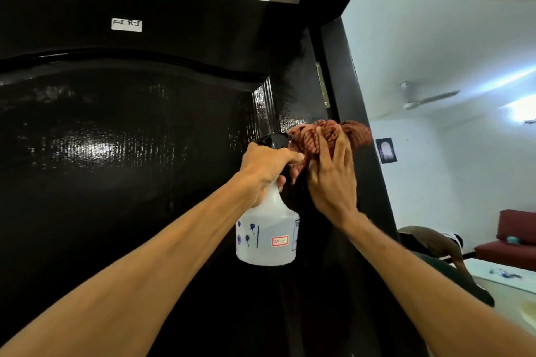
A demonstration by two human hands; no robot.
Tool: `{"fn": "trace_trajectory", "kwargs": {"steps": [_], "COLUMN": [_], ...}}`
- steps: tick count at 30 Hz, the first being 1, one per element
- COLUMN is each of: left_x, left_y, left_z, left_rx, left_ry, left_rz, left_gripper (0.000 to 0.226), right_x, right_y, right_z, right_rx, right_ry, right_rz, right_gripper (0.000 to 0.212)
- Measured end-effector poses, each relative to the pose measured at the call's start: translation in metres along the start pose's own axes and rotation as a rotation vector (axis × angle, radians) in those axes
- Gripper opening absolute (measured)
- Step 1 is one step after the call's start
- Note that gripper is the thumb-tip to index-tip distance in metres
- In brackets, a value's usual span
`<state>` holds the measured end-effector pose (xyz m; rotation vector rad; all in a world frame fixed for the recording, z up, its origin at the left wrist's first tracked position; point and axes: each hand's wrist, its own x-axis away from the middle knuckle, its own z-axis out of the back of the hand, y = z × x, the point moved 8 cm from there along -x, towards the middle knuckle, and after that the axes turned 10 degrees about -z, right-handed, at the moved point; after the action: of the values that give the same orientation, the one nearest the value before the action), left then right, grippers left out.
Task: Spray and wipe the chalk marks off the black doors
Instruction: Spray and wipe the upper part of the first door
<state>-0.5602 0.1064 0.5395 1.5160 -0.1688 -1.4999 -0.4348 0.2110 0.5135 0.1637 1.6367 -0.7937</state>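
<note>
Left hand (268,166) grips spray bottle (268,238); right hand (330,182), fingers (338,151) seemingly flat, presses cloth (327,132) on black door (116,153).

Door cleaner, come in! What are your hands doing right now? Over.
Left hand grips spray bottle. Right hand presses red cloth on black door, below hinge. Nothing in the way.
</note>
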Motion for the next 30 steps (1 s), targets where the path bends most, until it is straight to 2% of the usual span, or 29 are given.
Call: {"fn": "trace_trajectory", "kwargs": {"steps": [3,5,9,12,14,19,22,26,30], "left_x": [-0.006,-0.013,-0.036,-0.052,-0.062,-0.088,-0.091,-0.08,-0.044], "left_y": [0.006,0.014,0.039,0.062,0.077,0.111,0.121,0.108,0.061], "left_z": [0.007,0.015,0.031,0.035,0.034,0.036,0.035,0.035,0.04], "left_rx": [0.027,0.024,0.025,0.02,-0.024,0.03,0.042,0.08,0.097], "left_ry": [0.019,0.013,0.051,0.041,0.036,0.061,0.039,0.001,0.014], "left_rz": [-0.038,-0.052,-0.069,-0.088,-0.129,-0.231,-0.25,-0.202,-0.086], "left_gripper": [0.024,0.025,0.017,0.01,0.009,0.019,0.017,0.018,0.017], "right_x": [0.021,-0.011,-0.086,-0.067,-0.086,-0.196,-0.222,-0.16,-0.073], "right_y": [-0.007,-0.02,-0.05,-0.057,-0.06,-0.101,-0.105,-0.093,-0.056], "right_z": [-0.006,-0.005,-0.008,-0.014,-0.013,-0.009,-0.009,-0.018,-0.021], "right_rx": [-0.006,-0.007,-0.084,-0.035,-0.006,-0.029,-0.046,-0.044,-0.05], "right_ry": [-0.033,-0.02,0.011,0.035,0.012,-0.034,-0.057,-0.016,-0.067], "right_rz": [0.14,0.204,0.013,0.126,0.199,0.111,0.107,0.132,0.091], "right_gripper": [0.064,0.063,0.061,0.06,0.06,0.059,0.06,0.059,0.058]}}
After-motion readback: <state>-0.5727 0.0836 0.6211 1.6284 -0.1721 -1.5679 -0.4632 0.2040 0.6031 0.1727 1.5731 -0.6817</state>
